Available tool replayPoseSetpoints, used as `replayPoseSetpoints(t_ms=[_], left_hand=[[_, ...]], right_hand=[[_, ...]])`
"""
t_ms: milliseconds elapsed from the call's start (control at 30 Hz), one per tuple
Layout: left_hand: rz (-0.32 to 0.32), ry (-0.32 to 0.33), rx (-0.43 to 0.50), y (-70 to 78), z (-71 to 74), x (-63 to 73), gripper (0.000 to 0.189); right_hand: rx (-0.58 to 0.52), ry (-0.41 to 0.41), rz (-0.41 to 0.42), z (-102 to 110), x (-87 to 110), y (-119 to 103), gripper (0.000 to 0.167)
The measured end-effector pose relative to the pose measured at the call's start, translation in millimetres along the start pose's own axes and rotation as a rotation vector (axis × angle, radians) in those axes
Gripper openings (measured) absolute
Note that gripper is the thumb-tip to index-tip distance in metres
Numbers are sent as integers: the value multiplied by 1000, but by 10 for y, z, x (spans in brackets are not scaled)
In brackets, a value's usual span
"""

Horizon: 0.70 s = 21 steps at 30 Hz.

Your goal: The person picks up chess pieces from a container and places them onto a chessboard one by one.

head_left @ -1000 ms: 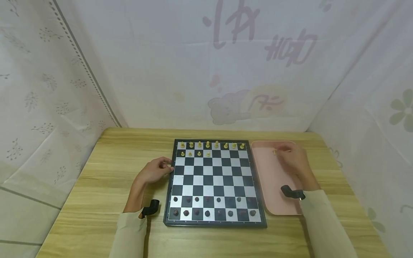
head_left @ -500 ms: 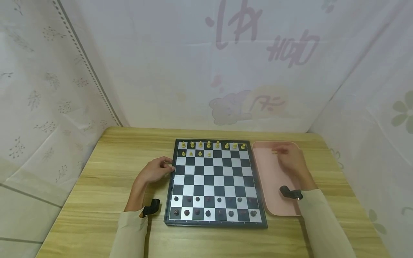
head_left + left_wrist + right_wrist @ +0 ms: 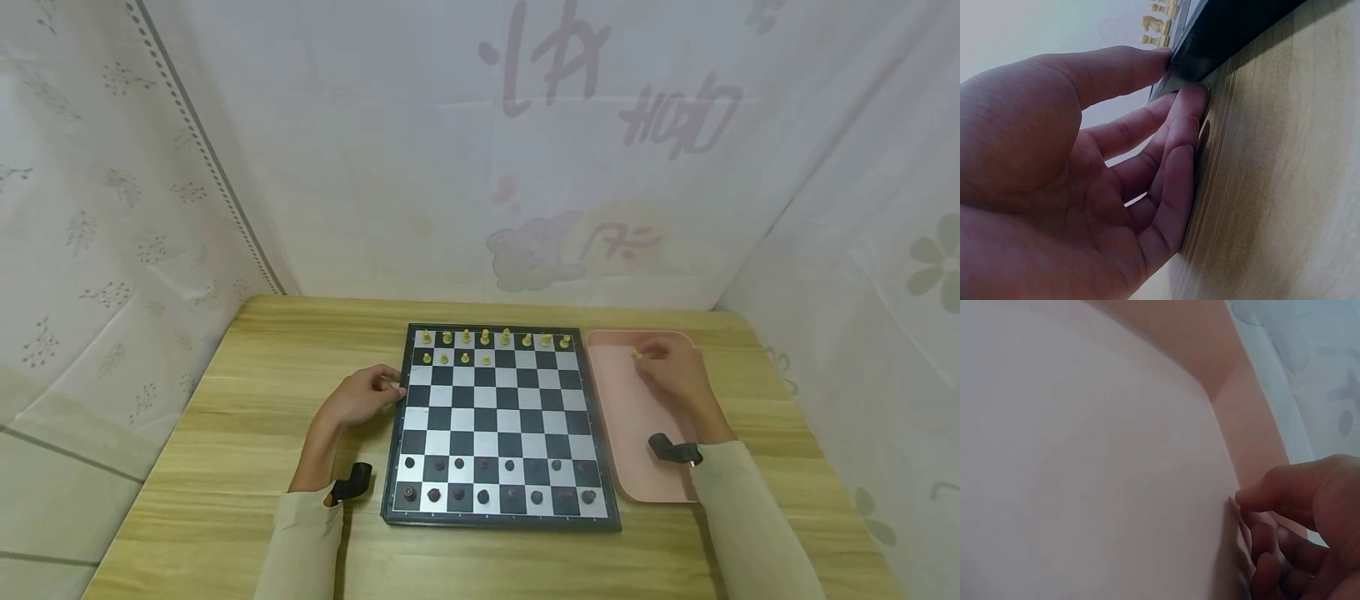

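A black-and-white chessboard (image 3: 483,421) lies on the wooden table. My left hand (image 3: 363,396) holds its left edge; in the left wrist view the thumb touches the rim and the curved fingers (image 3: 1179,169) sit lower, by the tabletop. Over the far part of a pink tray (image 3: 637,425), my right hand (image 3: 675,367) pinches a small yellow chess piece (image 3: 637,353) between thumb and fingertips. That piece is hidden in the right wrist view. Yellow chess pieces (image 3: 485,337) fill the board's far row, with several more (image 3: 465,358) at the left of the second row.
Dark chess pieces (image 3: 483,496) stand in the two rows nearest me. The tray sits right beside the board's right edge and has a raised wall (image 3: 1241,419). Printed cloth (image 3: 375,167) hangs behind the table and at both sides.
My right hand stays over the tray; the yellow piece in its fingertips has changed its tilt. My left hand stays at the board's edge, and the pieces on the board have not moved.
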<state>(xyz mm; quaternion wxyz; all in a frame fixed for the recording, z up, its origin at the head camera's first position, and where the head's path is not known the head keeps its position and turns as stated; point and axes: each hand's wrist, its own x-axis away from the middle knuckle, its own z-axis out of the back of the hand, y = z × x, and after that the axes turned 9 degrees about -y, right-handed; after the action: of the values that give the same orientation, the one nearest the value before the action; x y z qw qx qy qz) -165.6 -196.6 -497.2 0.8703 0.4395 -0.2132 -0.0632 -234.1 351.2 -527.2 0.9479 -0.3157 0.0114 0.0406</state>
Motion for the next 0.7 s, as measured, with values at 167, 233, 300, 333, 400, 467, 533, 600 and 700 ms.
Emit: replayPoseSetpoints(t_ms=[167,233,300,333,400,467,533,600,700], left_hand=[[-3,3,1,6,-3,4,37],[-6,4,2,10,-5,7,37],[-7,3,3,14,-5,13,37],[-8,3,3,14,-5,14,37],[-7,3,2,15,-5,18,37],[-8,2,2,17,-6,21,37],[-10,2,2,20,-6,23,37],[-10,2,4,21,-5,24,38],[-6,3,4,16,-2,19,38]], right_hand=[[-41,13,4,14,23,-81,18],[-48,9,8,23,36,-132,19],[-57,-4,14,36,49,-185,21],[-62,-12,17,42,57,-216,22],[-70,-26,22,56,71,-275,23],[-74,-36,31,68,85,-330,23],[-51,-37,33,74,102,-389,23],[-12,-36,32,73,117,-439,25],[63,-23,16,65,145,-544,29]])
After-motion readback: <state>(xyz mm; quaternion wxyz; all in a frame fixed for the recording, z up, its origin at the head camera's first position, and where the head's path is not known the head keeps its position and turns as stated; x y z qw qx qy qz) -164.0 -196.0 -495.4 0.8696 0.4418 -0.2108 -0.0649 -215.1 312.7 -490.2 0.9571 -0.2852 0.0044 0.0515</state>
